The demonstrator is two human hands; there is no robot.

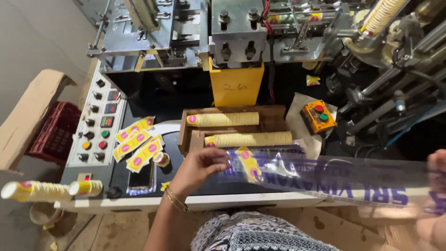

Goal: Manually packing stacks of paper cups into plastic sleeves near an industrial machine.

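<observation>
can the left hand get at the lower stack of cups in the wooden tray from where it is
Probably yes. The left hand pinches the clear plastic sleeve just below the lower cup stack; nothing lies between, though it would have to release the sleeve.

My left hand pinches the open end of a long clear plastic sleeve printed with blue lettering, a yellow cup blank showing just inside it. My right hand holds the sleeve's far end at the frame's edge. Beyond the sleeve, two rows of nested yellow paper cups lie in a wooden tray. Left of the tray, flat yellow blanks rest on the machine's surface near a button panel.
</observation>
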